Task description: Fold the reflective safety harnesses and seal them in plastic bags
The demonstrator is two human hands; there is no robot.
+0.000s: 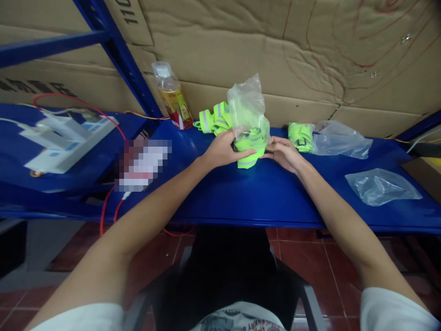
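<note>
A folded neon-yellow reflective strap bundle (247,161) sits partly inside a clear plastic bag (245,103) whose upper part stands up above it. My left hand (221,150) grips the bundle from the left, thumb across its front and fingers behind. At its right side my right hand (285,152) has its fingers closed against the bundle or the bag's edge; I cannot tell which. Behind my left hand lies a loose neon-yellow reflective strap (215,118). To the right of my hands rests another folded neon bundle (300,137) with a dark buckle, beside a clear bag (339,140).
A flat clear bag (381,186) lies on the blue shelf (275,202) at right. A drink bottle (174,99) stands at back left. A blurred-out object (143,165) with a red cable and a white power strip (69,145) are at left. Cardboard (220,50) backs the shelf.
</note>
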